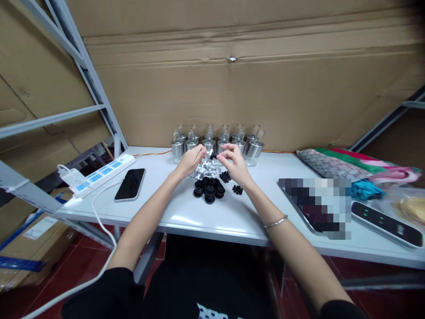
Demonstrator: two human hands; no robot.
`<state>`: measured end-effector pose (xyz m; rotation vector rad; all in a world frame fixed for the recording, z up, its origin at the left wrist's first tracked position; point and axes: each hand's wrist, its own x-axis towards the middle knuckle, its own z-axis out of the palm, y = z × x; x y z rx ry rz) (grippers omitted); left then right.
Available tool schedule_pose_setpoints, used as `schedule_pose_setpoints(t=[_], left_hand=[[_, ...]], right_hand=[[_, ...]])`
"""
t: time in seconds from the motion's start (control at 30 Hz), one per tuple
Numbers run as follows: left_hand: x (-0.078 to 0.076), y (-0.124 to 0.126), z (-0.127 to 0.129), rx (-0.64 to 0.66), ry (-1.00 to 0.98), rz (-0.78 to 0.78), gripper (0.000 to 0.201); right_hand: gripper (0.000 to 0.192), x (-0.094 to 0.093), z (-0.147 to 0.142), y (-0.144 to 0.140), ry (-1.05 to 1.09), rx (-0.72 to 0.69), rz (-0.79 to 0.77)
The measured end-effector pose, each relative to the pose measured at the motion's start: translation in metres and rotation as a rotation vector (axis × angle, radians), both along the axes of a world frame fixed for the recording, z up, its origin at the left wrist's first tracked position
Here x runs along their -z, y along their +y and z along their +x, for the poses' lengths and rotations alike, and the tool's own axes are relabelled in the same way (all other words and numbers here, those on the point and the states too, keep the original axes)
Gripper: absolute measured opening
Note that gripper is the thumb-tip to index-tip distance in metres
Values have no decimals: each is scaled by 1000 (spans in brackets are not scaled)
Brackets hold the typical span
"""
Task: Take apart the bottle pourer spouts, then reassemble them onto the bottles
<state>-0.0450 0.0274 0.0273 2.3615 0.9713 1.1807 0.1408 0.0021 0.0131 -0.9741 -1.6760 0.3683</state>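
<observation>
Over the middle of the table, my left hand [193,159] pinches a small part with a whitish end and a black end [213,155]. My right hand [235,163] is just right of the black end, thumb and fingers apart; whether its thumb touches the part I cannot tell. Below the hands lies a pile of white and clear plastic pieces [207,169], partly covered by the left hand. Nearer me is a heap of round black caps [209,189]. Small black pieces [237,189] and longer black pieces [225,176] lie under my right wrist.
Several glass bottles with silver bands [254,149] stand in rows against the cardboard wall [232,97]. Left are a phone [130,184] and a power strip [104,173] with a white cable. Right are a partly pixelated tablet [299,204], a black-topped device [387,223] and patterned cloth [352,164].
</observation>
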Motion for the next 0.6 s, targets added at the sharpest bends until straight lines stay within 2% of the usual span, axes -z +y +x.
schedule_pose_setpoints(t=[0.17,0.3,0.47,0.6], left_hand=[[0,0,0,3,-30,-62,47],[0,1,0,-10,-47,-28,47],[0,0,1,-13,-10,10,44],[-4,-4,2,-22,9,38,47]], right_hand=[[12,-4,0,-5,-79,46,115],[5,-7,1,-8,-126,115,168],[18,-3,2,-3,-58,153,81],[32,-1,0,-3,-61,65,-5]])
